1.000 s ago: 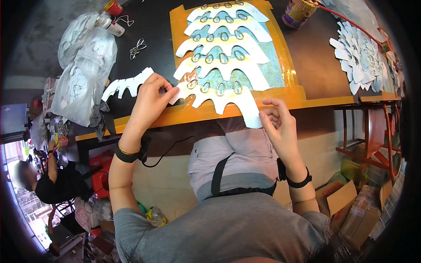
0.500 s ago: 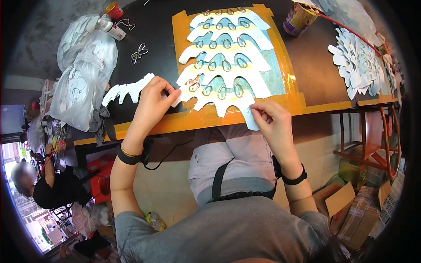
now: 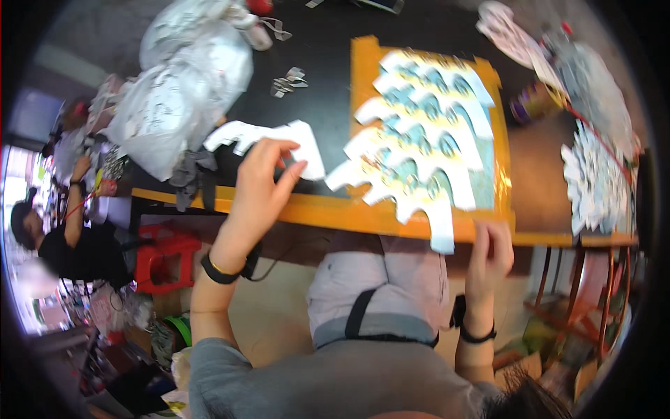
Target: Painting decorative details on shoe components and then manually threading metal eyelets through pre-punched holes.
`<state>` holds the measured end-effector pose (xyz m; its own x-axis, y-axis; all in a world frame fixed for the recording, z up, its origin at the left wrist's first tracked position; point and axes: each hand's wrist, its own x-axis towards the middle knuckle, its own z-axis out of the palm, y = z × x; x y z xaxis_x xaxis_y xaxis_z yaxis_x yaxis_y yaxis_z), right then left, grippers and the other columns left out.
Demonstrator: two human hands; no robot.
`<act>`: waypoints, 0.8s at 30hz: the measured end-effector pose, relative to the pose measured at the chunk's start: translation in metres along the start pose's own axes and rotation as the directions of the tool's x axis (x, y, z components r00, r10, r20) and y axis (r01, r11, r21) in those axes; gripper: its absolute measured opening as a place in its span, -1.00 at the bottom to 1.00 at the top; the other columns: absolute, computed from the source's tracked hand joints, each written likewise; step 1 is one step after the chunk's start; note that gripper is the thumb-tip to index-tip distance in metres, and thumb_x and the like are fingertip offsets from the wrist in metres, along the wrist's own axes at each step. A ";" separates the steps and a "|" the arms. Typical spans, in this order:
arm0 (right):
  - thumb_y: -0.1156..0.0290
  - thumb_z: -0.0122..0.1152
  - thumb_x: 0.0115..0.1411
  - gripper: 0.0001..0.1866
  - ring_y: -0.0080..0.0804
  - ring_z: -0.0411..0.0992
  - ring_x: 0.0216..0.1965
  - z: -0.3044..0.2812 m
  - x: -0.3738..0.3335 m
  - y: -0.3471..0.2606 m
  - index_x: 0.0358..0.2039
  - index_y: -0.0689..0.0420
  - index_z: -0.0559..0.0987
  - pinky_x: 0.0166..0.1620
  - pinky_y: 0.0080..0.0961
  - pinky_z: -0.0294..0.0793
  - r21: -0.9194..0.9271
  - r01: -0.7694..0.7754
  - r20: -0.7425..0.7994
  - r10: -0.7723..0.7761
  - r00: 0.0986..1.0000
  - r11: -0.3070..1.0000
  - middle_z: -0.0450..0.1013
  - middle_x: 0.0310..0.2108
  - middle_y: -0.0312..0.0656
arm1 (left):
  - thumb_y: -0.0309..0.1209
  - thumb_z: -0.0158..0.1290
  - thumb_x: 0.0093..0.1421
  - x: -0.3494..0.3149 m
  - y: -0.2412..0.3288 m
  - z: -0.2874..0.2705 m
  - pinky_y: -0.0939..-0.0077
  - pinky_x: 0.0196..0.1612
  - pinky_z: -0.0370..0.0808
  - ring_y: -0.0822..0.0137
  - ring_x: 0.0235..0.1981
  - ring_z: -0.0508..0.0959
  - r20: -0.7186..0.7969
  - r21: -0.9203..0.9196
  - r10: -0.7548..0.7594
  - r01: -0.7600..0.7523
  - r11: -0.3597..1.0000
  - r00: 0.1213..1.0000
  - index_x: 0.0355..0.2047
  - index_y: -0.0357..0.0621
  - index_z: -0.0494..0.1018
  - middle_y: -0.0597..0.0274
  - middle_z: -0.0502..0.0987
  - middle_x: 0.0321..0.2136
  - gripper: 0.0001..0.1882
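Observation:
My left hand (image 3: 264, 188) is over the table's front edge, thumb and forefinger apart. It overlaps a loose white scalloped piece (image 3: 307, 143); I cannot tell whether they touch. Several similar white pieces with yellowish bands (image 3: 419, 122) lie in overlapping rows on an orange-taped board (image 3: 501, 178), dark metal-looking loops along each row. The front white scalloped piece (image 3: 441, 227) reaches past the table edge with its right end. Just right of that end, clear of it, my right hand (image 3: 490, 251) hangs with nothing visible in its loosely spread, slightly blurred fingers.
Plastic bags (image 3: 185, 91) fill the table's left side, with a few loose metal-looking loops (image 3: 289, 82) nearby. A can (image 3: 530, 103) and a pile of white pieces (image 3: 597, 185) stand at right. Another person (image 3: 77, 251) sits far left, near a red stool (image 3: 165, 258).
My right hand has let go of the front piece's right end and drawn away. My left hand has left the row's left end for the loose piece. The whole view has shifted.

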<state>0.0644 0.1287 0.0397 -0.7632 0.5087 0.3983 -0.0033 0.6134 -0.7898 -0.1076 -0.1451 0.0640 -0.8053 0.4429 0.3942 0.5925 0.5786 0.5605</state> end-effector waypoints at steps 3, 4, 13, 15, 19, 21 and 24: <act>0.59 0.10 0.04 -0.96 -0.35 0.29 -0.63 -0.001 -0.021 0.003 -0.53 0.21 0.45 -0.55 -0.57 0.23 0.084 0.171 0.241 -0.187 0.952 0.982 0.31 -0.64 -0.17 | -0.52 0.13 0.00 -0.017 -0.003 -0.006 0.50 -0.44 0.35 0.31 -0.53 0.39 -0.069 -0.045 -0.073 0.070 0.996 0.995 -0.37 -0.24 0.39 0.14 0.39 -0.48 -0.81; 0.57 0.11 0.02 -0.94 -0.29 0.30 -0.65 0.012 -0.027 0.000 -0.56 0.18 0.45 -0.57 -0.55 0.23 0.151 0.239 0.294 -0.274 0.916 0.959 0.30 -0.66 -0.17 | -0.53 0.14 -0.01 -0.028 -0.006 -0.009 0.54 -0.45 0.35 0.35 -0.55 0.39 -0.098 -0.069 -0.109 0.102 0.992 0.989 -0.38 -0.22 0.40 0.17 0.41 -0.48 -0.83; 0.32 0.01 0.14 -0.83 -0.20 0.45 -0.53 0.139 -0.102 -0.016 -0.44 0.14 0.46 -0.51 -0.34 0.44 0.305 0.301 0.852 -0.400 0.337 0.903 0.41 -0.55 -0.12 | -0.56 0.30 -0.24 -0.113 -0.010 0.024 0.53 -0.56 0.35 0.33 -0.61 0.41 -0.298 -0.203 -0.225 0.169 0.965 0.928 -0.60 -0.15 0.48 0.26 0.39 -0.62 -0.80; 0.32 -0.02 0.15 -0.83 -0.18 0.45 -0.54 0.156 -0.116 -0.004 -0.42 0.15 0.45 -0.52 -0.32 0.44 0.316 0.310 0.868 -0.406 0.286 0.896 0.42 -0.54 -0.11 | -0.57 0.29 -0.23 -0.118 -0.011 0.032 0.54 -0.58 0.32 0.34 -0.61 0.39 -0.266 -0.237 -0.250 0.188 0.953 0.931 -0.56 -0.14 0.51 0.25 0.37 -0.61 -0.81; 0.34 -0.02 0.12 -0.82 -0.10 0.44 -0.57 0.171 -0.117 -0.011 -0.41 0.20 0.42 -0.53 -0.23 0.43 0.402 0.237 0.872 -0.449 0.194 0.884 0.42 -0.56 -0.04 | -0.48 0.13 0.04 -0.132 -0.012 0.036 0.46 -0.55 0.37 0.28 -0.61 0.42 -0.186 -0.245 -0.171 0.123 0.962 0.968 -0.51 -0.16 0.55 0.22 0.39 -0.61 -0.96; 0.39 -0.03 0.06 -0.87 -0.12 0.43 -0.51 0.182 -0.119 -0.006 -0.42 0.18 0.39 -0.46 -0.26 0.43 0.392 0.270 0.904 -0.423 0.067 0.880 0.38 -0.58 -0.08 | -0.32 -0.09 0.24 -0.138 -0.007 0.034 0.43 -0.54 0.36 0.23 -0.61 0.42 -0.251 -0.305 -0.169 0.088 0.948 0.953 -0.51 -0.21 0.53 0.18 0.40 -0.63 -0.70; 0.40 -0.03 0.04 -0.87 -0.12 0.44 -0.49 0.185 -0.103 -0.016 -0.44 0.20 0.38 -0.43 -0.25 0.43 0.389 0.339 0.905 -0.424 0.035 0.857 0.39 -0.58 -0.08 | -0.23 -0.31 0.32 -0.135 -0.005 0.031 0.52 -0.60 0.27 0.29 -0.65 0.36 -0.252 -0.196 -0.104 0.055 0.979 0.962 -0.50 -0.27 0.50 0.14 0.39 -0.63 -0.52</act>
<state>0.0231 -0.0451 -0.0754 -0.6100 -0.7890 -0.0728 -0.5126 0.4630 -0.7231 -0.0015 -0.1870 -0.0147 -0.8416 0.1937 0.5041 0.5322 0.4561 0.7132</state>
